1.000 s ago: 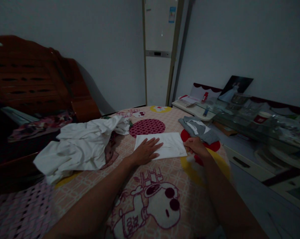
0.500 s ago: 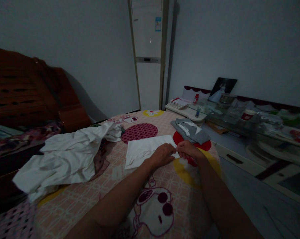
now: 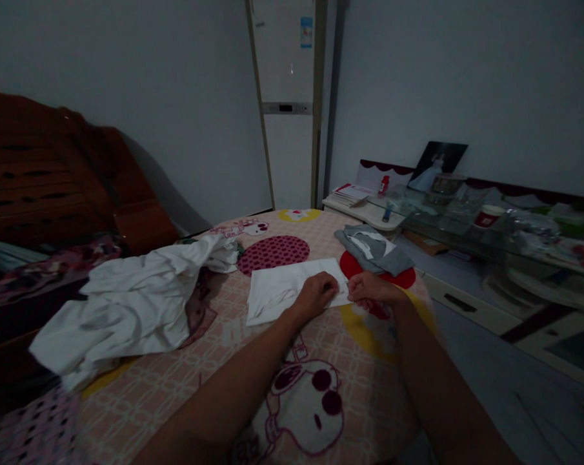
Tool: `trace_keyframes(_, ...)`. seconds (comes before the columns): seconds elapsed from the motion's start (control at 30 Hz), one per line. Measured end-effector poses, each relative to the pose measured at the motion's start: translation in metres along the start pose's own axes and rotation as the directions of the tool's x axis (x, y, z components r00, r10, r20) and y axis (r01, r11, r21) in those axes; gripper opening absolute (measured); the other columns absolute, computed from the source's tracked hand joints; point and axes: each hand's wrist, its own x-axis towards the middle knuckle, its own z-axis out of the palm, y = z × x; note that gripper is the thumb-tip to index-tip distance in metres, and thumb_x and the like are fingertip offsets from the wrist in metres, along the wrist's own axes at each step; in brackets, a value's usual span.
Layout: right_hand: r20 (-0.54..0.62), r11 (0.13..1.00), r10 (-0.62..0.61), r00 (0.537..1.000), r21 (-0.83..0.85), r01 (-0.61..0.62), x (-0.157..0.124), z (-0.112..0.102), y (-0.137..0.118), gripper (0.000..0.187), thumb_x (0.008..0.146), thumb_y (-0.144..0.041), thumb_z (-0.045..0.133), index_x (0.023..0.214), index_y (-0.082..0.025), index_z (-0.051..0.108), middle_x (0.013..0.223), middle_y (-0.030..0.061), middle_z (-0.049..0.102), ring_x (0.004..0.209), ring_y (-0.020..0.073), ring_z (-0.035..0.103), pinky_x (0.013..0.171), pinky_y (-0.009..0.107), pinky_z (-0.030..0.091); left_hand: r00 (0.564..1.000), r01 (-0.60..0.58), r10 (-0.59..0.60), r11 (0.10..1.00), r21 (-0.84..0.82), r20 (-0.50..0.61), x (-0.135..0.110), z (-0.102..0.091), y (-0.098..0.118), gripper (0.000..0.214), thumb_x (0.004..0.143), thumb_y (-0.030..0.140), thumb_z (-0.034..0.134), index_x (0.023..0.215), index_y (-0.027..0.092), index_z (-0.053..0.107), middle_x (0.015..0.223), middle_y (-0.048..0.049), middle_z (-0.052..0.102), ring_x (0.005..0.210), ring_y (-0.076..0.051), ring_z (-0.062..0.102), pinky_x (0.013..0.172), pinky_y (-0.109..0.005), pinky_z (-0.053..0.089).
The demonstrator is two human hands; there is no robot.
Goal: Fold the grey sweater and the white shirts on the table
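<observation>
A folded white cloth (image 3: 282, 287) lies flat on the patterned bedspread (image 3: 253, 361). My left hand (image 3: 315, 294) rests curled on the cloth's near right part, its fingers pinching the fabric. My right hand (image 3: 372, 289) is closed on the cloth's right edge, close beside the left hand. A folded grey garment (image 3: 376, 248) lies just beyond the hands, toward the bed's far right corner.
A heap of crumpled white clothing (image 3: 127, 300) covers the bed's left side. A dark wooden headboard (image 3: 54, 174) stands at the left. A low glass table (image 3: 490, 226) with clutter runs along the right wall. A tall white air conditioner (image 3: 292, 103) stands in the corner.
My left hand slid from lying flat on the cloth's middle over to its right edge and curled shut beside my right hand. The view shifted slightly.
</observation>
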Motion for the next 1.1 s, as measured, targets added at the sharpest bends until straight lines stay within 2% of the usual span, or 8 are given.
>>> trace_keyframes(0.23, -0.090, 0.992, 0.000, 0.996, -0.126, -0.011, 0.003, 0.010, -0.006, 0.026, 0.071, -0.035, 0.072, 0.066, -0.019, 0.052, 0.046, -0.0046, 0.057, 0.037, 0.0089, 0.052, 0.036, 0.018, 0.038, 0.995, 0.070, -0.074, 0.996, -0.050, -0.064, 0.004, 0.001, -0.001, 0.002, 0.079, 0.014, 0.064, 0.079, 0.015, 0.066, 0.080, -0.0031, 0.066, 0.074, -0.015, 0.058, 0.070, -0.025, 0.044)
trace_keyframes(0.37, -0.159, 0.974, 0.013, 0.987, -0.223, -0.048, 0.003, 0.016, -0.013, 0.019, 0.075, -0.025, 0.066, 0.067, -0.020, 0.050, 0.045, -0.0057, 0.054, 0.036, 0.0091, 0.050, 0.035, 0.017, 0.037, 0.991, 0.104, -0.110, 0.992, -0.073, -0.081, 0.006, 0.003, -0.002, 0.003, 0.078, 0.014, 0.065, 0.076, 0.015, 0.065, 0.075, -0.0015, 0.063, 0.069, -0.013, 0.056, 0.066, -0.024, 0.042)
trace_keyframes(0.53, -0.182, 0.973, 0.041, 0.982, -0.218, -0.081, 0.003, 0.017, -0.014, 0.013, 0.071, -0.011, 0.057, 0.066, -0.020, 0.049, 0.045, -0.0060, 0.054, 0.036, 0.0090, 0.050, 0.035, 0.017, 0.038, 0.991, 0.096, -0.103, 0.992, -0.081, -0.086, 0.007, 0.001, -0.002, 0.004, 0.080, 0.016, 0.063, 0.076, 0.016, 0.063, 0.075, -0.0012, 0.063, 0.068, -0.013, 0.054, 0.065, -0.024, 0.041)
trace_keyframes(0.8, -0.137, 0.981, 0.000, 0.991, -0.193, -0.026, 0.003, 0.011, -0.010, 0.014, 0.071, -0.020, 0.063, 0.065, -0.019, 0.050, 0.047, -0.0047, 0.056, 0.037, 0.0091, 0.051, 0.037, 0.018, 0.038, 0.994, 0.083, -0.088, 0.994, -0.073, -0.064, 0.007, -0.001, 0.001, 0.007, 0.081, 0.019, 0.062, 0.076, 0.016, 0.062, 0.077, -0.0018, 0.063, 0.070, -0.013, 0.054, 0.066, -0.024, 0.040)
trace_keyframes(0.93, -0.183, 0.980, -0.055, 0.982, -0.199, 0.018, 0.004, 0.011, -0.009, 0.021, 0.070, -0.030, 0.070, 0.069, -0.020, 0.051, 0.049, -0.0040, 0.058, 0.039, 0.0098, 0.051, 0.037, 0.019, 0.036, 0.993, 0.093, -0.098, 0.993, -0.078, -0.069, 0.008, 0.000, 0.001, 0.007, 0.080, 0.019, 0.062, 0.075, 0.016, 0.062, 0.075, -0.0013, 0.062, 0.069, -0.013, 0.054, 0.065, -0.024, 0.040)
trace_keyframes(1.1, -0.196, 0.980, -0.134, 0.972, -0.169, 0.101, 0.008, 0.011, -0.005, 0.015, 0.070, -0.026, 0.067, 0.071, -0.020, 0.053, 0.050, -0.0038, 0.057, 0.043, 0.0104, 0.053, 0.040, 0.019, 0.039, 0.992, 0.093, -0.099, 0.992, -0.080, -0.079, 0.008, 0.000, 0.001, 0.006, 0.081, 0.018, 0.062, 0.074, 0.016, 0.062, 0.075, -0.0013, 0.062, 0.069, -0.013, 0.054, 0.065, -0.024, 0.041)
